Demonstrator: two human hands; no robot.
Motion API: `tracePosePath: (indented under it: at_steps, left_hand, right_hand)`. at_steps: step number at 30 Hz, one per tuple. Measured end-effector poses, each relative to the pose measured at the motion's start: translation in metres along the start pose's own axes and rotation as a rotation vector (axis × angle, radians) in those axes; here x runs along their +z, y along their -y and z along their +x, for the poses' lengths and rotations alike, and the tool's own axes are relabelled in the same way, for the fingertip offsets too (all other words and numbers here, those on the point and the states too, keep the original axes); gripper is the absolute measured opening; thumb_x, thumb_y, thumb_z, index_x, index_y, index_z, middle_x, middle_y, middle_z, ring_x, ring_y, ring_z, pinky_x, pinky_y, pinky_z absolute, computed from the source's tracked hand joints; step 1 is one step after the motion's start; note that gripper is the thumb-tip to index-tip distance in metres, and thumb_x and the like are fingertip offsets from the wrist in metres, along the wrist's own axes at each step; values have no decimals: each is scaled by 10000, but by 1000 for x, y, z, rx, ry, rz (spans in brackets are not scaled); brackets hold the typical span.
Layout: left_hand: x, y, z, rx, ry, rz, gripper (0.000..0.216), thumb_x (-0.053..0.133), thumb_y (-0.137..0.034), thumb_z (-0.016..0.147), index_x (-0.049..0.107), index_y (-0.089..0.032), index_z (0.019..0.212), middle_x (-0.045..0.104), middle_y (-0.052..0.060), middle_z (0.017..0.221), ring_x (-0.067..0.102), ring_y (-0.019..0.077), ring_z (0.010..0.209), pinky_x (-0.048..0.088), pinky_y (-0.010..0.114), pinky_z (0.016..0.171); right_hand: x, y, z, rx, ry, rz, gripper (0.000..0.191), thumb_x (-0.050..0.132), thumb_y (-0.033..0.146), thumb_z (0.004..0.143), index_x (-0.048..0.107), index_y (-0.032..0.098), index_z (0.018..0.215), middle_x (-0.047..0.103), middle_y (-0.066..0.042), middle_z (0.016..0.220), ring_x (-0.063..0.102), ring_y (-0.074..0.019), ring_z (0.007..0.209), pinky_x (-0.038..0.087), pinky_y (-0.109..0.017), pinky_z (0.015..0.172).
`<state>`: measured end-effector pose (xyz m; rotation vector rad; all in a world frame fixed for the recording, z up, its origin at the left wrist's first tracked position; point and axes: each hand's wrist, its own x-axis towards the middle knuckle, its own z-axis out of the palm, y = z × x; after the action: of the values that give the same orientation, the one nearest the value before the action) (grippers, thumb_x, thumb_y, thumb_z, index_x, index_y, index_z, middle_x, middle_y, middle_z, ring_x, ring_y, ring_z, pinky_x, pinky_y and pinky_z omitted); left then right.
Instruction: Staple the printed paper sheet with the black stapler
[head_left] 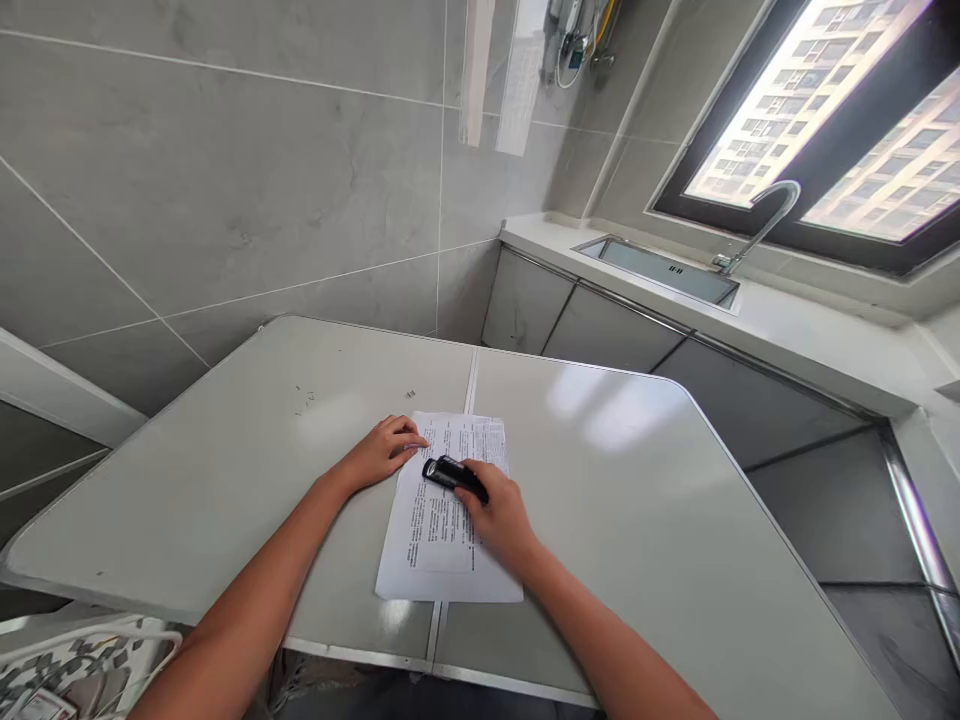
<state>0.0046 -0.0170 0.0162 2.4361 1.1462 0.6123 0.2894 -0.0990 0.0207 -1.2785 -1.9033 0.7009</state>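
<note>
The paper (442, 530) lies on the table (637, 510) across its seam (472, 380), the stapler (452, 474) over it in the right hand (501, 510). The left hand (381, 452) is at its left edge, bits (410, 394) beyond. Behind the table is the wall (285, 150); at right, a counter (817, 330) holds the sink (660, 268).

A sink (651, 268) is set into the white counter (810, 332), a tap (765, 231) is mounted beside it, and a building (791, 95) is seen through the window (862, 130).
</note>
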Motion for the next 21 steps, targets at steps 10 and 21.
tracePosePath:
  at_steps: [10,21]
  left_hand:
    - [8,-14,4,-7,-131,200,388,429,-114,1023,708,-250,1257,619,111,1314,588,272,1203,490,521,1063]
    - [61,-60,53,28,158,174,693,478,-598,1034,412,-217,1609,321,132,1715,219,345,1615,143,605,1314]
  right_hand:
    - [-121,-81,19,-36,-55,16,478,697,441,944,665,271,1390,774,-80,1208,745,-289,1042,617,-422,890]
    - [-133,-99,12,-196,144,26,408,665,325,999,676,331,1407,746,-65,1115,701,-224,938,570,-370,810]
